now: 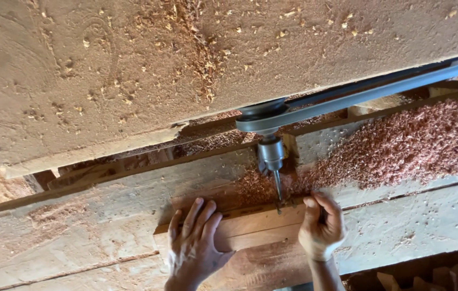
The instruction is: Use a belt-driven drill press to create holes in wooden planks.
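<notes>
A reddish-brown wooden piece (261, 223) lies on the dusty bench, its far edge against a horizontal drill bit (278, 186) in a steel chuck (270, 153). My left hand (192, 245) lies flat on the piece's left part, fingers spread. My right hand (321, 226) is closed around the piece's right end, just right of the bit's tip. A pulley (264, 114) with a dark belt (379, 89) sits above the chuck.
A large dust-covered board (132, 70) overhangs the machine at the top. A heap of reddish wood shavings (406, 143) lies right of the chuck. Wooden rails (105, 172) run across the bench. Small wood offcuts (428, 277) lie at the bottom right.
</notes>
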